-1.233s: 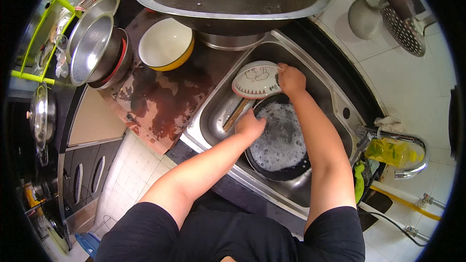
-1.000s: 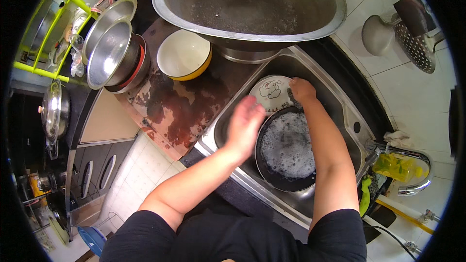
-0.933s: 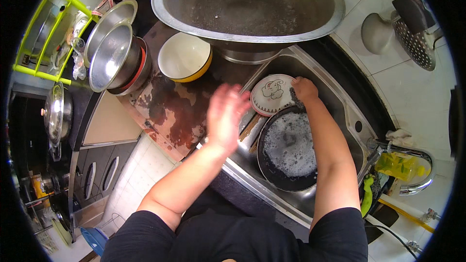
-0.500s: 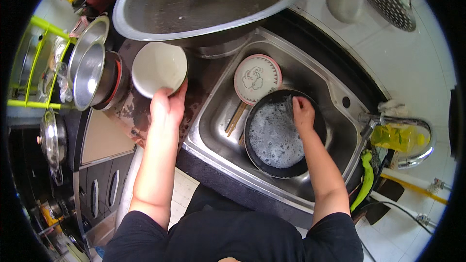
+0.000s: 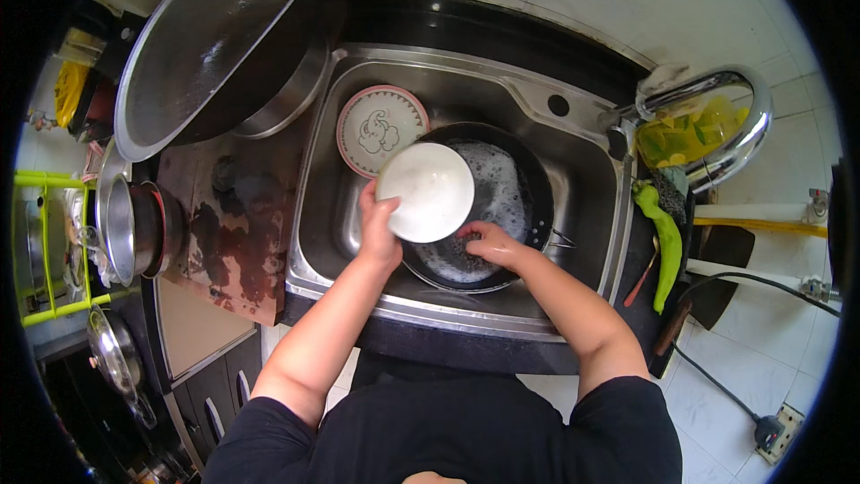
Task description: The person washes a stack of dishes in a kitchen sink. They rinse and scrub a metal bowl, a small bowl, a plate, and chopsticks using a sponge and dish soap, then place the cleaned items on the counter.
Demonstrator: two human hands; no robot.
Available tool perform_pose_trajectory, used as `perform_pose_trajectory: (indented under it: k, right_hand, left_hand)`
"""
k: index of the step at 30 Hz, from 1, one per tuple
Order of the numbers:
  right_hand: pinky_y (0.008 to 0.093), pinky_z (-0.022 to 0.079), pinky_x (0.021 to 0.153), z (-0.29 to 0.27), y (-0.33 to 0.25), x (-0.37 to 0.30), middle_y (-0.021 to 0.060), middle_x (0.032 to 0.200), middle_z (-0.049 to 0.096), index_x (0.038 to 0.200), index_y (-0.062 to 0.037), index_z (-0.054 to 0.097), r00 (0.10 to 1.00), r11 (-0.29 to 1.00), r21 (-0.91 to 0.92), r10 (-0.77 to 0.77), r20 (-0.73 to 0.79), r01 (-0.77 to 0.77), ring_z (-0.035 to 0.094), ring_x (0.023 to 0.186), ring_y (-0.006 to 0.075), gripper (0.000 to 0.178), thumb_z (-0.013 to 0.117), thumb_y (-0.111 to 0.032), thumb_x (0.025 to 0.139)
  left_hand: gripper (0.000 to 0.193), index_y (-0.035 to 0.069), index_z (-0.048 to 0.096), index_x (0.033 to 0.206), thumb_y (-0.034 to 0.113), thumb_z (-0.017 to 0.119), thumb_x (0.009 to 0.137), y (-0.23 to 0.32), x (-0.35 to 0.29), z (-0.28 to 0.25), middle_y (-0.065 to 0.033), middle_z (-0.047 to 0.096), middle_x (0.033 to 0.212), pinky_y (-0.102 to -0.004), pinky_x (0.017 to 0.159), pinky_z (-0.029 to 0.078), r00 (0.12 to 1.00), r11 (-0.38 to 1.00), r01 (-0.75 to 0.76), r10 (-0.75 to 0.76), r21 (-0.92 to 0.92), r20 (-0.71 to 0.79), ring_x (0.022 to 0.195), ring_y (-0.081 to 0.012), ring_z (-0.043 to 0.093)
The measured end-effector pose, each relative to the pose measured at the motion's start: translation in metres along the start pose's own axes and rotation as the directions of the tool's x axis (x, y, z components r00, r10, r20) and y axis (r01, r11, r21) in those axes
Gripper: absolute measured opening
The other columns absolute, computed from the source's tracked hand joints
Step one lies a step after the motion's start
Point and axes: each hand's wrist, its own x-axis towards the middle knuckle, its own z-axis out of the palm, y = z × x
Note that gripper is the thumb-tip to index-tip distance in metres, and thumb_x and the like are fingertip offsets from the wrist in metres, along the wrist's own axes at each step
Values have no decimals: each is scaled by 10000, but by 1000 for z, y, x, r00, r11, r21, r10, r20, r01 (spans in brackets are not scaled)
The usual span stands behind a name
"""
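Note:
My left hand (image 5: 381, 231) grips a white bowl (image 5: 426, 192) by its near left edge, thumb on the rim. The bowl hangs over a black frying pan (image 5: 537, 175) in the steel sink (image 5: 582, 215), its inside facing up. Foamy water (image 5: 500, 181) fills the pan. At the pan's near side, close to the bowl, my right hand (image 5: 494, 246) is closed on a dark grey mesh scouring pad (image 5: 464, 256). A white plate (image 5: 383, 130) with a pink rim and a line drawing lies in the sink's far left, partly overlapped by the pan.
A big metal basin (image 5: 210, 58) stands on the left counter beside a stained brown board (image 5: 237, 224). Stacked metal bowls (image 5: 116, 229) and a green rack (image 5: 55, 246) are farther left. Right of the sink are a curved tap (image 5: 760, 112), a yellow bottle (image 5: 694, 136) and a long green pepper (image 5: 665, 251).
My left hand has brought the white bowl from the left counter over the pan. My right hand has moved to the pan's near side with the scouring pad. The view has turned right.

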Motion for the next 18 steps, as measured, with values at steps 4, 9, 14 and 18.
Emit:
perform_pose_trajectory:
  k: [4, 9, 14, 18]
  right_hand:
    - [295, 437, 788, -5, 2, -29, 128, 948, 582, 978, -45, 573, 799, 912, -161, -408, -441, 377, 565, 873, 242, 327, 565, -91, 655]
    - [372, 393, 912, 19, 8, 9, 203, 1131, 494, 1144, 2, 465, 670, 737, -360, -673, -313, 572, 484, 1054, 348, 494, 588, -114, 680]
    - [385, 364, 961, 5, 18, 42, 140, 1189, 490, 1087, -50, 548, 636, 398, -664, -757, 152, 632, 425, 1153, 322, 423, 609, -136, 677]
    - [397, 370, 952, -14, 22, 59, 117, 1168, 505, 1032, -98, 600, 533, 110, -915, -837, 125, 387, 429, 1146, 315, 297, 514, -102, 747]
  left_hand:
    - [627, -10, 350, 1188, 170, 629, 656, -46, 23, 24, -198, 470, 1103, -358, 897, 372, 976, 733, -110, 207, 671, -66, 1029, -297, 467]
    - [708, -36, 362, 1214, 221, 662, 627, -79, 39, 28, -251, 454, 1178, -383, 944, 344, 958, 397, -141, 287, 907, 23, 1089, -371, 453]
    - [674, -37, 395, 1187, 249, 672, 643, -92, 51, 15, -240, 492, 1133, -369, 909, 376, 991, 571, -12, 119, 821, -69, 1043, -340, 497]
    - [664, -28, 367, 1211, 160, 666, 649, -90, 54, 17, -191, 468, 1149, -327, 889, 384, 992, 784, 70, 10, 616, -124, 1042, -266, 479]
